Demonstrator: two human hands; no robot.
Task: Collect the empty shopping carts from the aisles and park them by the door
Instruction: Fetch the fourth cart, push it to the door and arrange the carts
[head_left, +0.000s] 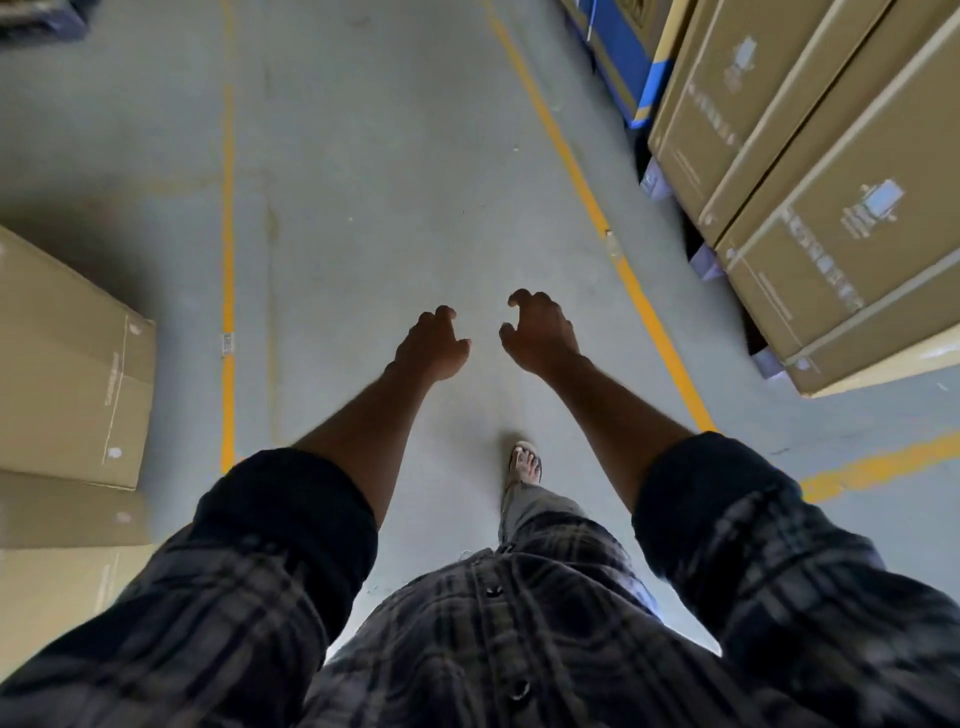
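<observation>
- No shopping cart shows anywhere in view, and neither does a door; the carts must lie somewhere beyond this stretch of aisle.
- The left hand (431, 343) and the right hand (537, 332) are held out ahead, near each other but apart. Their fingers are loosely curled like claws, with a gap to the thumb, and they grip nothing.
- Judged from this, the arms are raised ready for a cart handle, or simply swinging with the walk. Which it is cannot be told.
- A sandalled foot (525, 463) is set forward on the grey floor (389, 182), so the person seems to be walking in search of a cart.
- Two yellow lines, one on the left (227, 208) and one on the right (582, 171), mark a lane running to the far end.
- Stacked cardboard boxes (810, 208) stand outside the right line, with a blue box (618, 57) farther off.
- Another cardboard box (62, 364) lies near on the left, outside the left line.
- Nothing stands in the lane itself, though a cart wheeled back through here would need to keep between the boxes.
</observation>
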